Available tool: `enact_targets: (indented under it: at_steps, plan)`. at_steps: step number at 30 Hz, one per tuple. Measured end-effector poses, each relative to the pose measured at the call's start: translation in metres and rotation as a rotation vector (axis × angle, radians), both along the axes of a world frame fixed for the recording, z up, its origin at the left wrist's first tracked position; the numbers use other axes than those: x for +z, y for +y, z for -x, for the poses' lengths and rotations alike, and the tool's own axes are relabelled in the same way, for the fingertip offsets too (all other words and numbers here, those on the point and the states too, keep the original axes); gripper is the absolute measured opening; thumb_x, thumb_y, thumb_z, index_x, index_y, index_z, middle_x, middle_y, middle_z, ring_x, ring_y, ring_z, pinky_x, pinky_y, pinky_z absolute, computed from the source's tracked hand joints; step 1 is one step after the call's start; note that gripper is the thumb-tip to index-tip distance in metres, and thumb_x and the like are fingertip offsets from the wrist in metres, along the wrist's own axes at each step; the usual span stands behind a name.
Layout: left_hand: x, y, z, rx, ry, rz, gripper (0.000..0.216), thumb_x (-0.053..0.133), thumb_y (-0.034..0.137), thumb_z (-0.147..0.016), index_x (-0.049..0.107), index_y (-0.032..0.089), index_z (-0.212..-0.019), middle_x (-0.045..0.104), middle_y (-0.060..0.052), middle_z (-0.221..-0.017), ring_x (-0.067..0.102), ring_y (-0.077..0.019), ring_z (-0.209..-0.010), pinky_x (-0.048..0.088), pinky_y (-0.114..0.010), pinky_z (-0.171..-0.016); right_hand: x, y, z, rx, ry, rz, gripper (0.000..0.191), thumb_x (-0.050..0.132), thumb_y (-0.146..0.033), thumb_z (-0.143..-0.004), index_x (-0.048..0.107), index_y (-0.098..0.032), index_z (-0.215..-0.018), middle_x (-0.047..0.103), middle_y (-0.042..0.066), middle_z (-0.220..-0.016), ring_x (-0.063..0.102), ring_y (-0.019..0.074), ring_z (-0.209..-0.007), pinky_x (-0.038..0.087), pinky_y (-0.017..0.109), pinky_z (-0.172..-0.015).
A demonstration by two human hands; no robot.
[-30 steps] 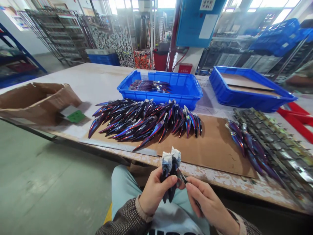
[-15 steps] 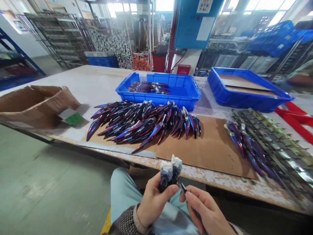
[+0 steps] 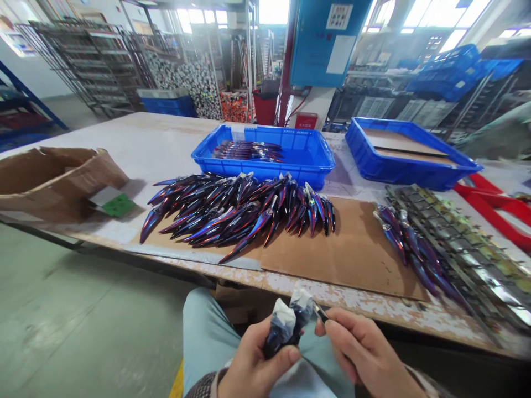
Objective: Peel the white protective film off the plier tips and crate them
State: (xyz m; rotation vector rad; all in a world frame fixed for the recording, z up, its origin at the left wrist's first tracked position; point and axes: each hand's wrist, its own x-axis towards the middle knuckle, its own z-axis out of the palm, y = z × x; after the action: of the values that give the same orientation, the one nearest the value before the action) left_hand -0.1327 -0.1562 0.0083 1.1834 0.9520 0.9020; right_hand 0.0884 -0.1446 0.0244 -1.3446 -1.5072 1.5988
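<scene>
My left hand is wrapped round two dark pieces with crumpled white covering on their upper ends; their lower parts are hidden in my fingers. Between the thumb and fingers of my right hand is a small slim tool with a metal tip, perhaps a knife. Its tip touches or nearly touches the covered end of the right-hand piece. Beyond my hands, a heap of glossy purple-black tapered pieces, shaped like fishing lures, lies on cardboard. Several similar pieces lie to the right.
A blue tray behind the heap holds a row of the tapered pieces. Another blue tray contains boards. Metal racks with clips lie on the right beside a red frame. A cardboard box stands at left.
Both hands sit a little lower in view. The tool's tip has gone from beside my left thumb up to the covered end of the right-hand piece. My view has shifted slightly right.
</scene>
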Motion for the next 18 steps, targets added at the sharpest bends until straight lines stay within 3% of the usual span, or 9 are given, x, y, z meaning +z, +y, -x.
enact_targets:
  at_steps: [4, 9, 11, 13, 15, 16, 18]
  plan:
    - [0.004, 0.006, 0.014, -0.091, 0.150, -0.054, 0.031, 0.069, 0.044, -0.087, 0.077, 0.016, -0.098, 0.067, -0.006, -0.083, 0.054, -0.0200, -0.075, 0.045, -0.027, -0.071, 0.019, 0.022, -0.016, 0.246, -0.157, -0.141, 0.044, 0.045, -0.053, -0.101, 0.068, -0.019, -0.086, 0.038, -0.008, -0.046, 0.034, 0.0106, -0.041, 0.025, 0.025, -0.043]
    - [0.013, 0.015, 0.023, -0.142, 0.260, -0.101, 0.025, 0.068, 0.040, -0.088, 0.076, 0.017, -0.093, 0.068, -0.007, -0.083, 0.055, -0.0216, -0.078, 0.047, -0.028, -0.072, 0.025, 0.027, -0.032, 0.299, -0.333, -0.302, 0.039, 0.052, -0.043, -0.100, 0.060, -0.022, -0.068, 0.047, -0.004, -0.058, 0.046, 0.0142, -0.056, 0.032, 0.027, -0.053]
    - [0.015, 0.020, 0.029, -0.129, 0.299, -0.103, 0.024, 0.069, 0.041, -0.087, 0.075, 0.018, -0.088, 0.068, -0.006, -0.081, 0.056, -0.0209, -0.077, 0.047, -0.027, -0.071, 0.020, 0.024, -0.049, 0.194, -0.301, -0.260, 0.041, 0.051, -0.049, -0.100, 0.060, -0.022, -0.070, 0.045, -0.005, -0.054, 0.043, 0.0131, -0.049, 0.031, 0.026, -0.048]
    - [0.012, 0.027, 0.035, -0.082, 0.314, -0.056, 0.028, 0.071, 0.044, -0.085, 0.073, 0.017, -0.082, 0.067, -0.005, -0.076, 0.056, -0.0191, -0.072, 0.048, -0.026, -0.067, 0.012, 0.022, -0.070, -0.082, -0.215, -0.210, 0.044, 0.045, -0.057, -0.100, 0.060, -0.023, -0.076, 0.039, -0.008, -0.046, 0.033, 0.0114, -0.039, 0.027, 0.025, -0.041]
    - [0.007, 0.039, 0.034, -0.038, 0.269, 0.069, 0.036, 0.072, 0.051, -0.083, 0.071, 0.015, -0.083, 0.067, -0.004, -0.069, 0.057, -0.0173, -0.065, 0.048, -0.025, -0.060, 0.003, 0.021, -0.084, -0.344, -0.128, -0.209, 0.044, 0.042, -0.060, -0.101, 0.060, -0.023, -0.085, 0.040, -0.009, -0.042, 0.033, 0.0116, -0.036, 0.030, 0.024, -0.041]
    - [0.003, 0.045, 0.029, -0.018, 0.208, 0.147, 0.040, 0.074, 0.054, -0.080, 0.071, 0.015, -0.085, 0.068, -0.004, -0.069, 0.059, -0.0170, -0.062, 0.048, -0.025, -0.057, -0.003, 0.020, -0.085, -0.391, -0.090, -0.223, 0.042, 0.043, -0.060, -0.101, 0.060, -0.023, -0.089, 0.048, -0.007, -0.045, 0.041, 0.0128, -0.039, 0.037, 0.024, -0.045]
    - [-0.003, 0.060, 0.008, 0.052, 0.015, 0.289, 0.046, 0.080, 0.056, -0.073, 0.069, 0.015, -0.091, 0.073, -0.006, -0.079, 0.065, -0.0182, -0.064, 0.053, -0.027, -0.060, -0.016, 0.019, -0.075, -0.319, -0.021, -0.241, 0.040, 0.044, -0.058, -0.101, 0.060, -0.022, -0.094, 0.064, 0.000, -0.063, 0.059, 0.0175, -0.057, 0.048, 0.027, -0.056]
